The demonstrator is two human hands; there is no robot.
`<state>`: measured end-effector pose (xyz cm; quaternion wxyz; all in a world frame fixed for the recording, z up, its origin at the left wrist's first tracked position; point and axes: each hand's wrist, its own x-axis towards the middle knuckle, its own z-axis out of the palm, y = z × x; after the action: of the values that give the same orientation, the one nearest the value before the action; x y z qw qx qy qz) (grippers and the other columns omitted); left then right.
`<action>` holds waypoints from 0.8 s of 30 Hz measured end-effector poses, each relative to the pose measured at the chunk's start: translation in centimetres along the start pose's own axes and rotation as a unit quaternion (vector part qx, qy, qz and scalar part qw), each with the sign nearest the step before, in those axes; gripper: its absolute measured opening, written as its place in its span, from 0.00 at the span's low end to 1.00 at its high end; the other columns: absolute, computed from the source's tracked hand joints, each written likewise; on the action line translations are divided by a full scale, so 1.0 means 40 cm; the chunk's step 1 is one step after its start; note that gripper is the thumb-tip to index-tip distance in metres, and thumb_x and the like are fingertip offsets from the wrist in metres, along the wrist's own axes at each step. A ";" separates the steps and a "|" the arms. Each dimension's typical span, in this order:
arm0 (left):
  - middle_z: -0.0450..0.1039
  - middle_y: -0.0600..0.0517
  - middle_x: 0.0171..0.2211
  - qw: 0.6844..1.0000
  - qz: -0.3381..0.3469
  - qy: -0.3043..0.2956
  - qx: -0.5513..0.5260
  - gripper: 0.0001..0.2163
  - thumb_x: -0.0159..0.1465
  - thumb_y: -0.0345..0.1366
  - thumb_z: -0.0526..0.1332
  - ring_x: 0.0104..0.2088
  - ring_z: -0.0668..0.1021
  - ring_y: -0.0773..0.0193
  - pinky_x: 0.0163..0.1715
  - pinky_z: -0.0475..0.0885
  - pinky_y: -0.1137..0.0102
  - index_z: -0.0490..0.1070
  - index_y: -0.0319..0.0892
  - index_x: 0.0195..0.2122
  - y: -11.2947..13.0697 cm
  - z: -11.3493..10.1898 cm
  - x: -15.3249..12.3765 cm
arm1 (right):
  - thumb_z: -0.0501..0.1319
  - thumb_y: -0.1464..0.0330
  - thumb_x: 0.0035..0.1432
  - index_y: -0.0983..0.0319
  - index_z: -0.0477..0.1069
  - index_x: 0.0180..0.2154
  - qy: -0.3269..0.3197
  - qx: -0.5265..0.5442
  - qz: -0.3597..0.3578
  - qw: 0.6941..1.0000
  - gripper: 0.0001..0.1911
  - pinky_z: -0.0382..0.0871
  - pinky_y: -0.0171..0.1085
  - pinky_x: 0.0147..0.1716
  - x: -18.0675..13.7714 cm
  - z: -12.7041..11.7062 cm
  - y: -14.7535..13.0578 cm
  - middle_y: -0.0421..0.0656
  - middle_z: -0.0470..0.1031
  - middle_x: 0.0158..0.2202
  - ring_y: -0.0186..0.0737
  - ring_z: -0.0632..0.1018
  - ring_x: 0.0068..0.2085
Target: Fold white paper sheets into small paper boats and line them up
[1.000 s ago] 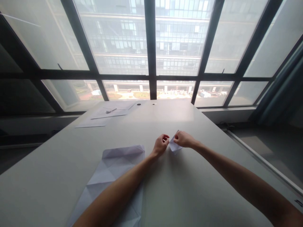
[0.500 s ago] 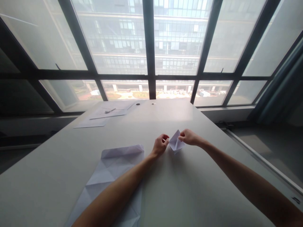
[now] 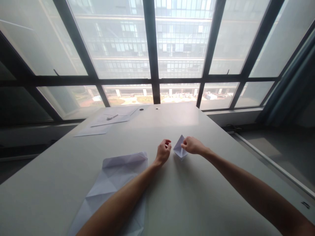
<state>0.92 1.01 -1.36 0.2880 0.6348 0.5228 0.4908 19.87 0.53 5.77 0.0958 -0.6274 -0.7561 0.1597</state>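
Note:
A small piece of folded white paper (image 3: 179, 147), shaped like a diamond with creases, stands over the table. My right hand (image 3: 193, 145) pinches it with thumb and fingers at its right side, covering part of it. Just to the left, my left hand (image 3: 164, 151) is apart from the paper, its fingers loosely curled with a gap between them and nothing held. Under my left forearm a large creased sheet of white paper (image 3: 110, 183) lies on the table, its far edge folded over.
The white table (image 3: 211, 190) stretches to tall framed windows. At its far left lie several sheets of paper (image 3: 98, 130) with a white pen-like object (image 3: 112, 117) on top. Two cable holes are near the far edge. A curtain (image 3: 283, 85) hangs at the right.
My left hand has let go of the folded paper's left corner and moved slightly left. My right hand still holds the paper and has turned it a little. The view has shifted slightly.

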 end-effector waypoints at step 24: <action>0.71 0.52 0.31 0.997 -0.041 0.022 -0.056 0.10 0.62 0.33 0.57 0.28 0.72 0.64 0.30 0.68 0.71 0.70 0.39 0.44 0.014 -0.008 -0.032 | 0.65 0.60 0.59 0.64 0.77 0.47 -0.031 -0.090 0.062 0.993 0.17 0.71 0.36 0.37 0.430 -0.114 0.009 0.52 0.79 0.44 0.47 0.80 0.41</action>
<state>0.88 -0.40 -1.15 0.3318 0.5844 0.5262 0.5211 18.42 17.96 8.92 0.0047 -0.6739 -0.7297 0.1160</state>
